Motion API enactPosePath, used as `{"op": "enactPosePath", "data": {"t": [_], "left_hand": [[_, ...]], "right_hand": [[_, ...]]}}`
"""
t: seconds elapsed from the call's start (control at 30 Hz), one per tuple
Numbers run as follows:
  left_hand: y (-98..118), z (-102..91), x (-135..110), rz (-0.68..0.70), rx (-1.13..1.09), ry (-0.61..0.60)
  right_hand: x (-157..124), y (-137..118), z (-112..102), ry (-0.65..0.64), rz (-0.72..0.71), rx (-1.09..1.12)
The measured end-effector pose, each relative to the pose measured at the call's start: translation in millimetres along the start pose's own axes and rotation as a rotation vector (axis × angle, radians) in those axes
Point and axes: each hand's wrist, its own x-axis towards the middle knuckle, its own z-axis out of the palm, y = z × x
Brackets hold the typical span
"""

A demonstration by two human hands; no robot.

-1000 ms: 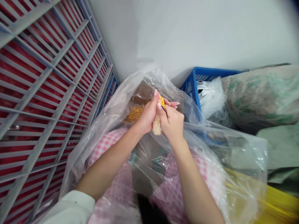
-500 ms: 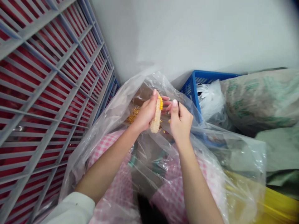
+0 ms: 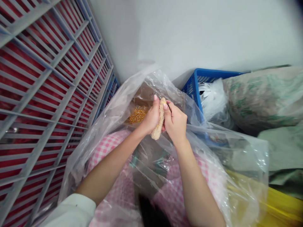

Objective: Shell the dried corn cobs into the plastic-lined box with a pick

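A corn cob, mostly stripped to its pale core, stands tilted between my hands over a clear plastic bag. My left hand is wrapped round it from the left, thumb pointing up. Against the cob's upper right side presses my right hand, fingers curled. A thin dark object shows by its thumb and index finger; its kind is not clear. A few yellow kernels show at the cob's upper edge, partly hidden by my fingers. Loose corn kernels lie heaped inside the bag, left of my hands.
Grey slatted plastic crates with red behind the slats rise on the left. On the right are a blue crate holding white plastic bags, a bulging sack and yellow material. A pale wall stands behind.
My right hand has moved left onto the cob. The cob has turned, so fewer yellow kernels show. More of the heaped kernels in the bag is visible.
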Motion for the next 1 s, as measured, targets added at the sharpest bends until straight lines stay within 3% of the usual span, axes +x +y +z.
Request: {"op": "enactPosePath", "data": {"t": [0.13,0.23,0.33,0.47,0.6,0.73,0.83,1.0], "left_hand": [[15.3,-2.7,-4.8,-0.140,0.085,-0.184],[23.0,-6.3,-5.7,-0.124,0.062,-0.263],[23.0,-8.1,-4.8,-0.041,0.067,-0.250],[14.5,-4.3,-4.3,0.025,0.150,-0.159],[10.7,2.6,-6.6,-0.153,0.162,-0.188],[16.9,1.7,-7.9,-0.332,0.081,-0.390],[21.4,-2.8,-6.5,-0.386,0.004,-0.571],[22.8,-5.1,-3.6,-0.380,-0.141,-0.628]], "right_hand": [[2.4,-6.0,-4.6,0.004,0.106,0.180],[6.6,-9.4,-9.7,0.126,0.226,0.319],[10.2,-8.7,-14.7,0.232,0.289,0.310],[9.7,-9.3,-15.1,0.099,0.238,0.207],[6.9,-12.0,-12.5,-0.009,0.201,0.199],[5.5,-11.8,-13.6,-0.001,0.159,0.251],[5.5,-11.1,-13.2,0.024,0.224,0.365],[8.4,-10.4,-11.8,0.062,0.445,0.620]]}}
